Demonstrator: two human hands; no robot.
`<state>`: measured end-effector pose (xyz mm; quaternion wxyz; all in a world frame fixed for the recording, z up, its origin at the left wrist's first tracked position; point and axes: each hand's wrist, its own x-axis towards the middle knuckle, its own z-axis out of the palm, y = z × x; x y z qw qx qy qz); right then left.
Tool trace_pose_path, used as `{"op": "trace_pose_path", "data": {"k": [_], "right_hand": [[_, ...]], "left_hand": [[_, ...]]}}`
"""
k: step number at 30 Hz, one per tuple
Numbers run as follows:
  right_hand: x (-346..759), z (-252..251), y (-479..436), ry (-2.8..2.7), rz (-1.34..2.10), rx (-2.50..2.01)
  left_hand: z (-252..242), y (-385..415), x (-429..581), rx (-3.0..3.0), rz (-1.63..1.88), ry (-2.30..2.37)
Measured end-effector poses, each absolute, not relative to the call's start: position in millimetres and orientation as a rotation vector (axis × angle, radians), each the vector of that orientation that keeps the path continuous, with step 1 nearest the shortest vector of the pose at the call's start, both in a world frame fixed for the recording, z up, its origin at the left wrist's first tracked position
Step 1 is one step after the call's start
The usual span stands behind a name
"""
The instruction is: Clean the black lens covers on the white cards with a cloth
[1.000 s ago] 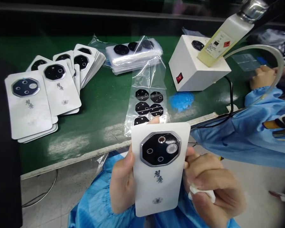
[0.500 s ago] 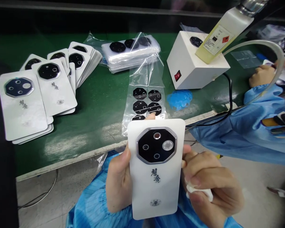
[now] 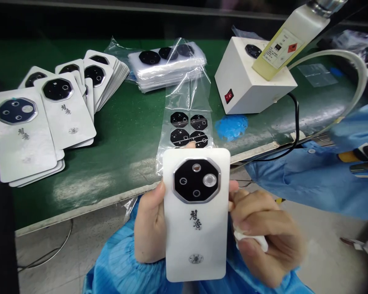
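Phone back point(image 3: 194, 245) held just this side of counter point(image 3: 131, 134), long axis approx. vert. L hand point(image 3: 150, 224) curled round its L edge. R hand point(image 3: 271, 237) half-curled, pinching white wad point(image 3: 260, 241) just R of it; contact unclear.

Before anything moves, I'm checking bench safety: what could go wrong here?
The white rectangular panel with a black octagonal window, held up by the left hand, might drop if that grip slips. The tall translucent, yellowish bottle on the white box, its label bearing a red diamond, could topple and perhaps spill if knocked.
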<state>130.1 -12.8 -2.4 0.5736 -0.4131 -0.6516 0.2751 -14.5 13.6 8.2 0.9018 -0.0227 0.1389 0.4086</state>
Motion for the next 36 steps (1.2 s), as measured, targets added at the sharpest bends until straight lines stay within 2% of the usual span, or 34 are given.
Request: {"op": "trace_pose_path", "data": {"k": [3,6,10,13,17,23,36], "right_hand": [[138.4,-18.5,7.9,-1.468,0.627,-0.911],[152.1,-35.9,43.9,-1.484,0.433,-1.284],[164.8,-42.5,85.4,-1.818,0.033,-1.712],[161.2,-39.2,97.0,-1.988,-0.177,-1.81],[154.7,-40.3,102.5,-2.224,0.11,-1.62],[164.5,-44.9,115.4,-2.327,0.289,-1.628],[168.7,-43.0,121.2,-2.338,0.402,-1.66]], "left_hand": [[-2.6,22.6,-31.6,0.089,0.901,0.413],[-13.1,28.7,-53.4,0.148,1.032,0.576],[-18.6,32.0,-71.8,0.071,1.032,0.57],[-15.1,34.2,-70.7,0.028,1.081,0.576],[-7.0,32.6,-58.0,0.005,1.078,0.611],[1.7,17.3,-43.9,0.077,0.968,0.44],[5.0,10.9,-42.8,0.127,0.974,0.215]]}}
